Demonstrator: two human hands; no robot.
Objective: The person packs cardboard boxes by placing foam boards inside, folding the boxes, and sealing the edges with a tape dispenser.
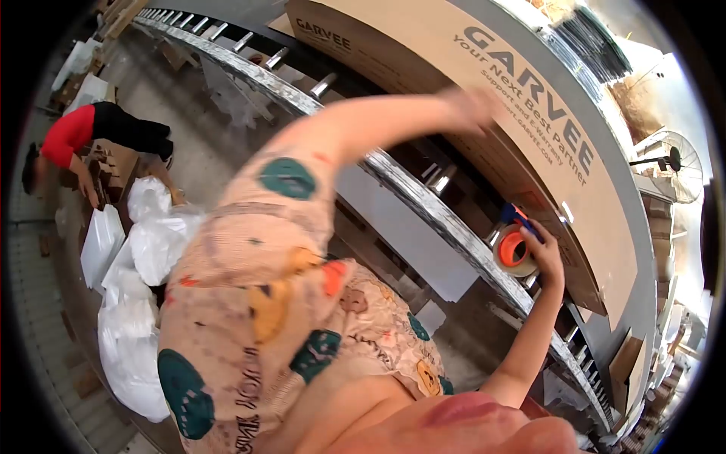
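Right hand [550, 256] was gripping the tape gun [504, 248] by the near edge of the conveyor [442, 222], left hand [475, 110] too blurry to tell its grip, same for any tape on the carton [609, 250]

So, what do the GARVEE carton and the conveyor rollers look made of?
GARVEE carton: likely cardboard, matte, from the plain brown faces with dark print. Conveyor rollers: probably metal, smooth and shiny, from the bright highlights; can't tell which metal.

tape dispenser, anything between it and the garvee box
Nothing visible stands between the tape dispenser, in the right hand, and the GARVEE box; the blurred left hand is off farther along the box.
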